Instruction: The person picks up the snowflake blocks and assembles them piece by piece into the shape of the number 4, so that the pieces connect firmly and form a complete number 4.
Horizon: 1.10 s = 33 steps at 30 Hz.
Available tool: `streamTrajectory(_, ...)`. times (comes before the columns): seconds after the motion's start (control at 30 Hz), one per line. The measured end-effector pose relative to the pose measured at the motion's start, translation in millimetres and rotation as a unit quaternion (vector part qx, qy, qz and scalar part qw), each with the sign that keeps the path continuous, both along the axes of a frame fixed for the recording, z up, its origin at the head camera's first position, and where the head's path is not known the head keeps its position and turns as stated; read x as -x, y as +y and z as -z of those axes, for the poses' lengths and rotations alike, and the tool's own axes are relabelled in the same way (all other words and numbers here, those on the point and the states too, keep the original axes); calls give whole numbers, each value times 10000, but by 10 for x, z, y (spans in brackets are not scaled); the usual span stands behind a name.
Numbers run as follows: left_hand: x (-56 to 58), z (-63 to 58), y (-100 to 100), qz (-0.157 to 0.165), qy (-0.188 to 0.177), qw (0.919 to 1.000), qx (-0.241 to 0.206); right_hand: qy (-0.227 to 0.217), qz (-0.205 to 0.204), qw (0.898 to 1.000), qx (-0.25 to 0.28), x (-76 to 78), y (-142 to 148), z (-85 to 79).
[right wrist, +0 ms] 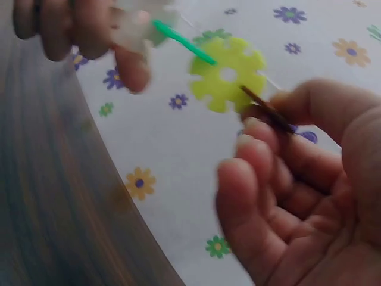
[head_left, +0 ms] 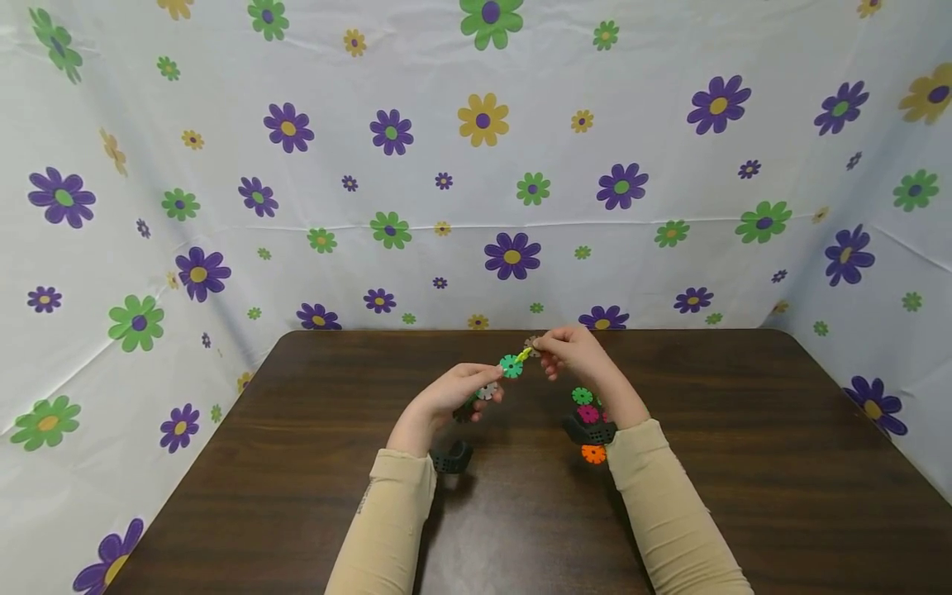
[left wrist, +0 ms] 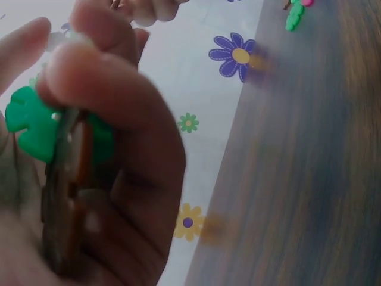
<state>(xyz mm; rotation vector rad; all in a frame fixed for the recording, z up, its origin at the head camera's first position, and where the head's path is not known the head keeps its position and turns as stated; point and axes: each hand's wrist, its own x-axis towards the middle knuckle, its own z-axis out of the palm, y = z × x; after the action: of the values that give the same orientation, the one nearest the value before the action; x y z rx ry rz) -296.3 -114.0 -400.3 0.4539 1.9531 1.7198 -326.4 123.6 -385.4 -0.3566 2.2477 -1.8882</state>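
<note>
Both hands hold a chain of notched plastic discs above the table. My left hand (head_left: 454,392) grips its left part, with a teal disc (head_left: 511,366) at the fingertips and a white disc (head_left: 487,390) beside them. In the left wrist view, a green disc (left wrist: 33,122) and a brown disc (left wrist: 65,202) sit within the curled fingers. Between the hands, a yellow disc (right wrist: 229,74) joins the teal one at an angle. My right hand (head_left: 580,355) pinches another brown disc (right wrist: 271,111), seen edge-on against the yellow disc's rim.
Loose discs lie on the brown table (head_left: 297,496) near the right wrist: a green disc (head_left: 583,396), a pink disc (head_left: 588,413) and an orange disc (head_left: 593,454). The right forearm partly hides others. A flower-printed white cloth (head_left: 424,264) hangs behind and at both sides.
</note>
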Motion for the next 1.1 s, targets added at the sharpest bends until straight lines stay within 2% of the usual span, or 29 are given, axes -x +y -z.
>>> streamTrajectory(0.17, 6, 23, -14, 48, -424, 9988, 230, -399, -707, 9963, -273, 10, 120, 26)
streamTrajectory(0.3, 6, 40, -22, 97, -582, 9968, 549, -655, -1216, 9887, -578, 15, 189, 49)
streamTrajectory(0.47, 5, 62, -22, 197, -737, 9944, 725, -647, -1828, 9770, -884, 34, 229, 97)
streamTrajectory(0.63, 1, 72, -24, 290, -706, 9939, 790, -579, -2372, 9636, -1091, 50, 258, 145)
streamTrajectory(0.77, 3, 60, -52, 369, -561, 9949, 754, -496, -2478, 9616, -1071, 64, 281, 175)
streamTrajectory(0.87, 12, 45, -98, 280, -433, 9967, 624, -484, -2417, 9646, -935, 65, 290, 180)
streamTrajectory(1.0, 30, 8, -165, -106, -352, 9985, 400, -499, -2240, 9719, -527, 64, 304, 176)
streamTrajectory(1.1, 45, -17, -201, -618, -463, 9970, 26, -585, -2000, 9779, -157, 69, 317, 177)
